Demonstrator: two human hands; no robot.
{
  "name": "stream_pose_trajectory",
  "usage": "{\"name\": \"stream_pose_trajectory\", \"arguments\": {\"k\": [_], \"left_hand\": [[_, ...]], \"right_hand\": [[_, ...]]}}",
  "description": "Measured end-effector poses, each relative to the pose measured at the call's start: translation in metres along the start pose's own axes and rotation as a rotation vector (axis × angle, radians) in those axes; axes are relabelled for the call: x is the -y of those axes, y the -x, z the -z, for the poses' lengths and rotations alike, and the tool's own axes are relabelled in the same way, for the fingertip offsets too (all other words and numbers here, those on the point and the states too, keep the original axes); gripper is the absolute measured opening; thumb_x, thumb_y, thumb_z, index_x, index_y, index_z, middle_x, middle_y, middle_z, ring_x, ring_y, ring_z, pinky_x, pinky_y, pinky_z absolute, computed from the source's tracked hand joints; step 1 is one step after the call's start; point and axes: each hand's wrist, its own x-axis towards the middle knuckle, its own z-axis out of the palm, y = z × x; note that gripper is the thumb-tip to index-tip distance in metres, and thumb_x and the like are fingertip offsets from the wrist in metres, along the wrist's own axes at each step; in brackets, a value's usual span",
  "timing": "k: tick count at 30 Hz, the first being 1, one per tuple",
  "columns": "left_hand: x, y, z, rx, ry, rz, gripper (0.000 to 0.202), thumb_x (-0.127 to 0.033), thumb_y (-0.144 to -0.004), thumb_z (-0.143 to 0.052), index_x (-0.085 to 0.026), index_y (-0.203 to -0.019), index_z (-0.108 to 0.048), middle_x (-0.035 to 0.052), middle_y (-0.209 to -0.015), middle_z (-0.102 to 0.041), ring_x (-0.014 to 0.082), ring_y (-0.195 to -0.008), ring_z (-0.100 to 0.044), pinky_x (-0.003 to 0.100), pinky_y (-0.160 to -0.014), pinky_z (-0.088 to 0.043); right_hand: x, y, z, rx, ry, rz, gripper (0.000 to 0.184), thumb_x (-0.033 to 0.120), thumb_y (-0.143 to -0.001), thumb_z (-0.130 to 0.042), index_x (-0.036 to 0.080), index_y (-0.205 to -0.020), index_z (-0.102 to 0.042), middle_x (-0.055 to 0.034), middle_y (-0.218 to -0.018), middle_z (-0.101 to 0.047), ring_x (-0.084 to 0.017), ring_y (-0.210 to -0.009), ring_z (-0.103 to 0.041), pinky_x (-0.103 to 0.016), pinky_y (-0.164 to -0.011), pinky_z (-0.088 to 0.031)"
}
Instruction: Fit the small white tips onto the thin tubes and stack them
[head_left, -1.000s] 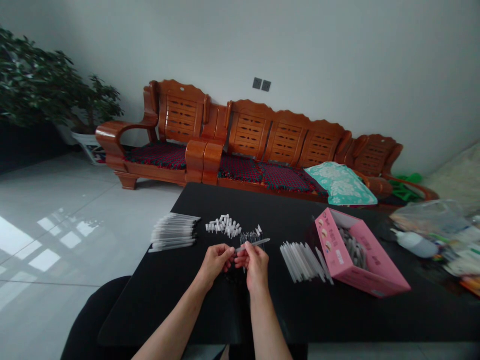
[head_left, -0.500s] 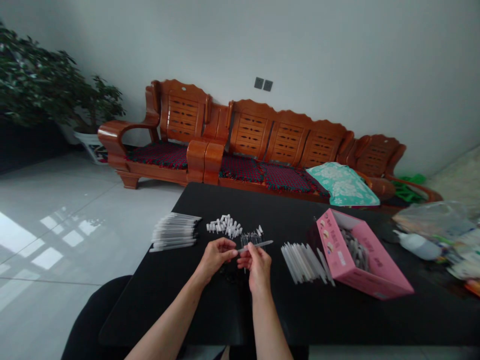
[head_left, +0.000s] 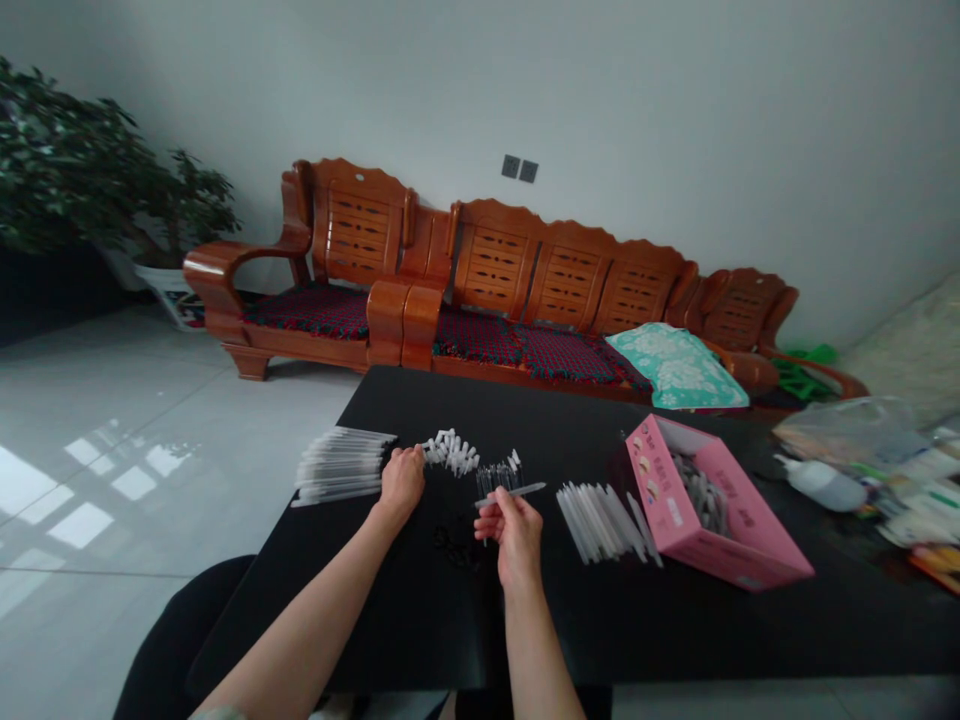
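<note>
My right hand point(head_left: 514, 530) pinches a slim translucent pen barrel point(head_left: 529, 489) between thumb and fingers, its pointed end to the right. My left hand point(head_left: 403, 483) is low over the table, fingers curled beside a heap of small white plugs point(head_left: 454, 452); its fingertips are hidden, so what they hold does not show. Left of that hand lies a row of long clear tubes point(head_left: 341, 466). Thin dark-and-clear pieces point(head_left: 495, 476) lie just beyond the right hand. A row of frosted pen barrels point(head_left: 600, 522) is to its right.
An open pink box point(head_left: 750, 560) with similar barrels stands on the black table point(head_left: 420, 620). Small black loops point(head_left: 454, 548) lie between my forearms. A white bottle point(head_left: 825, 484) and plastic bags are at the far right. A wooden sofa point(head_left: 405, 325) stands behind the table.
My left hand has left the pen barrel and moved left to the white plugs. My right hand keeps the barrel in nearly the same place. The view has shifted slightly.
</note>
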Motion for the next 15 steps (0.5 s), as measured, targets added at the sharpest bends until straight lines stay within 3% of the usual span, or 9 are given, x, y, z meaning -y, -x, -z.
{"name": "stream_pose_trajectory", "arguments": {"k": [4,8,11,15], "left_hand": [[-0.004,0.017,-0.001,0.026,-0.125,-0.009,0.028,-0.001,-0.067,-0.059,-0.018,-0.087,-0.067,0.0145,-0.095,-0.067,0.0314,-0.106,-0.056,0.036,-0.093,-0.037],[-0.008,0.030,0.003,0.025,-0.162,-0.018,0.037,0.000,-0.062,-0.063,-0.019,-0.093,-0.070,0.0109,-0.094,-0.069,0.0269,-0.093,-0.063,0.033,-0.086,-0.042],[-0.012,0.037,0.009,0.031,0.108,0.108,0.034,-0.006,-0.061,-0.069,-0.018,-0.092,-0.072,0.0068,-0.081,-0.071,0.0214,-0.076,-0.066,0.030,-0.075,-0.047],[-0.021,0.043,0.018,0.134,0.763,0.330,0.033,-0.018,-0.063,-0.076,-0.013,-0.095,-0.071,0.0083,-0.083,-0.072,0.0165,-0.072,-0.067,0.026,-0.069,-0.052]], "right_hand": [[-0.001,0.002,-0.003,0.007,0.031,0.000,0.042,0.051,-0.067,-0.073,0.011,-0.074,-0.063,-0.0027,-0.052,-0.064,-0.016,-0.040,-0.061,-0.021,-0.033,-0.047],[0.000,0.008,-0.005,0.155,0.108,-0.005,0.040,0.051,-0.071,-0.067,0.012,-0.070,-0.059,-0.0052,-0.057,-0.066,-0.018,-0.044,-0.064,-0.023,-0.035,-0.048],[-0.001,0.013,-0.006,0.310,0.214,-0.056,0.035,0.048,-0.073,-0.064,0.012,-0.075,-0.059,-0.0041,-0.058,-0.066,-0.017,-0.043,-0.063,-0.022,-0.035,-0.046],[-0.005,0.021,-0.008,0.447,0.388,-0.042,0.037,0.048,-0.079,-0.057,0.012,-0.085,-0.063,0.0046,-0.044,-0.054,-0.008,-0.029,-0.045,-0.016,-0.029,-0.031]]}}
